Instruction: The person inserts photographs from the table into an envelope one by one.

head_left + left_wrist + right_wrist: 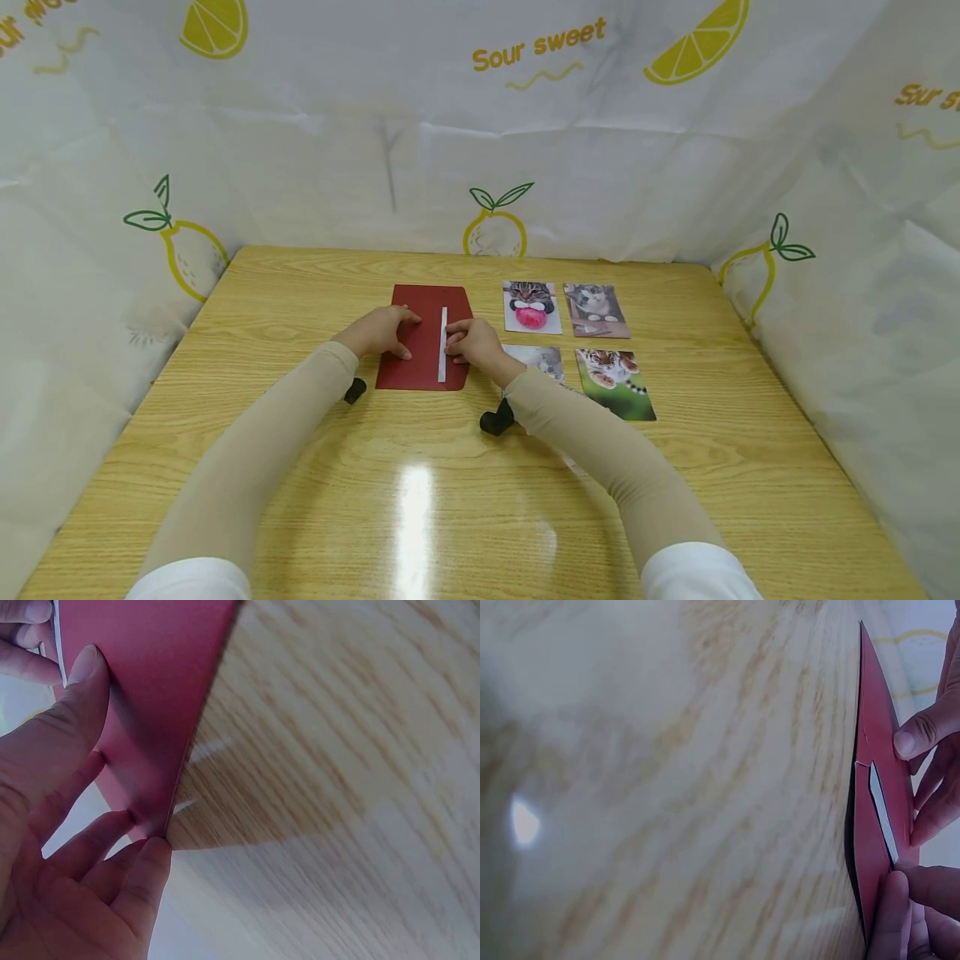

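The red envelope (420,312) lies on the wooden table (360,492), with a long white strip (442,367) running across it near the flap end. The left hand (381,332) rests on it with thumb and fingers spread, clenching nothing, presumably to keep the paper from sliding. The right hand (480,350) has curled fingertips gathered at the strip; whether they actually pinch it, I can't tell from these angles. Beyond that wrist, 4 animal photos (617,383) sit in 2 rows, probably set aside for working room.
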Tool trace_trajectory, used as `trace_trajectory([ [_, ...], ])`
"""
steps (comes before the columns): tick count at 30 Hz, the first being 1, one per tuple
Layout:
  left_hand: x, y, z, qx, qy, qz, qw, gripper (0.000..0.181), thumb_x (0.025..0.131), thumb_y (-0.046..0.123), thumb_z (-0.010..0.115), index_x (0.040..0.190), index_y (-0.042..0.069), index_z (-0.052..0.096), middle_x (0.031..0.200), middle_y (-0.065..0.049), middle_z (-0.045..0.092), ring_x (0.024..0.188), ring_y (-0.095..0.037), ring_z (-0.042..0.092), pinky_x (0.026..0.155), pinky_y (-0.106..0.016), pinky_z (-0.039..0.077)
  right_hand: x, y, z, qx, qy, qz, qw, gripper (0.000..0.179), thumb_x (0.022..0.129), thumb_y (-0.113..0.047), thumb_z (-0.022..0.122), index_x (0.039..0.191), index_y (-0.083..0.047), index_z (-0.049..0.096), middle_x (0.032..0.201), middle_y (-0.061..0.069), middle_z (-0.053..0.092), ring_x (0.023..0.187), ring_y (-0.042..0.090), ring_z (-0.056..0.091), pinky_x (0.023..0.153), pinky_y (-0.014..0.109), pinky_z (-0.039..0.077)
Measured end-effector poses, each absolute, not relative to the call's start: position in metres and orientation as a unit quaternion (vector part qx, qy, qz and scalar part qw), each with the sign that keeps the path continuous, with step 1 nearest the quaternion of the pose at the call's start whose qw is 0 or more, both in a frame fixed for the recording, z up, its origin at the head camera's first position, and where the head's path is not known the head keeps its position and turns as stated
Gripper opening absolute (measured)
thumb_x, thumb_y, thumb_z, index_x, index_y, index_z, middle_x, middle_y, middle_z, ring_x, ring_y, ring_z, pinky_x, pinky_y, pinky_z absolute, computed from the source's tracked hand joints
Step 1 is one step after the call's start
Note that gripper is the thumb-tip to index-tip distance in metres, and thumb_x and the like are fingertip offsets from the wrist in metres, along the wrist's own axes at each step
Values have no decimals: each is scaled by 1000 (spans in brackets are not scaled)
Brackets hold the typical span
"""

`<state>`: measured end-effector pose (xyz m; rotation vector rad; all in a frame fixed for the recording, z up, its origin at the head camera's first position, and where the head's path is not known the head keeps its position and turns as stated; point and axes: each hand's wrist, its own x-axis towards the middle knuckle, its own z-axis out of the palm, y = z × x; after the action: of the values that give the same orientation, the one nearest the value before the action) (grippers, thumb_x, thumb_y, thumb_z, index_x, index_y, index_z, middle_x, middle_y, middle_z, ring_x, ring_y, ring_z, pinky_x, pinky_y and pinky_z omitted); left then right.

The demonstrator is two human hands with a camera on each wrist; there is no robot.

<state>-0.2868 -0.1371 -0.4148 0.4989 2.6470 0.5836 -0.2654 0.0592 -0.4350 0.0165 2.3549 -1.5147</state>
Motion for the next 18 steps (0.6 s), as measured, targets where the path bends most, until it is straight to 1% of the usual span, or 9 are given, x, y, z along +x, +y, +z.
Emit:
trace_trajectory([
  [5,-287,-137,-415,177,944,204,192,68,81,16,80,141,4,49,154,-19,33,145,-35,25,117,-46,28,-266,61,-432,12,812,-554,182,39,88,3,67,126,1,61,86,7,63,69,11,61,65,25,59],
  [9,-288,-138,-416,174,944,205,192,68,80,16,80,141,5,50,154,-19,33,146,-35,25,117,-45,28,-268,65,-428,17,785,-589,191,40,89,3,65,129,1,58,94,10,64,75,14,63,72,29,60],
  [14,-288,-138,-416,174,945,206,186,67,80,15,80,140,4,51,153,-19,35,145,-35,26,117,-45,29,-267,73,-411,7,743,-640,196,44,92,2,61,135,2,52,108,15,62,90,17,64,84,34,58],
  [16,-287,-137,-416,177,945,205,183,67,80,15,80,139,4,51,152,-20,37,145,-36,27,117,-45,29,-264,78,-401,1,727,-658,196,45,93,2,60,137,2,51,107,13,61,98,22,63,89,37,57],
  [18,-287,-136,-416,179,945,204,181,67,80,14,80,139,3,51,151,-20,38,144,-36,27,117,-45,29,-261,87,-392,-10,716,-671,193,45,94,2,58,138,2,50,104,9,60,107,30,61,93,40,55],
])
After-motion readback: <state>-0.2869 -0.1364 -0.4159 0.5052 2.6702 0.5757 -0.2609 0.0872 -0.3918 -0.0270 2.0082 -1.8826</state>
